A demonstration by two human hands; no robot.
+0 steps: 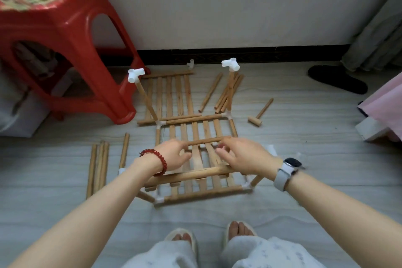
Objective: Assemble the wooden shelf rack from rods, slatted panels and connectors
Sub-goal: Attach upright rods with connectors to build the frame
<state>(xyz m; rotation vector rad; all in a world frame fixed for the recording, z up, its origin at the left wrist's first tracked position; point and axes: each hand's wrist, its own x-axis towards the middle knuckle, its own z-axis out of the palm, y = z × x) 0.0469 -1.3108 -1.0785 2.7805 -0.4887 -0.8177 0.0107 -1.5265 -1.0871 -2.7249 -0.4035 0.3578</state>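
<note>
A half-built wooden rack lies on the floor, its rods joined by white connectors. Two upright rods at its far corners carry a white connector on the left and one on the right. My left hand and my right hand hold a short rod between them, level above the rack's slatted panel; each hand's fingers curl round one end. A second slatted panel lies flat behind the rack.
Loose rods lie in a bundle at the left and another at the back right. A small wooden mallet lies right of the rack. A red plastic stool stands at the left, a spare connector near the wall, a black slipper at right.
</note>
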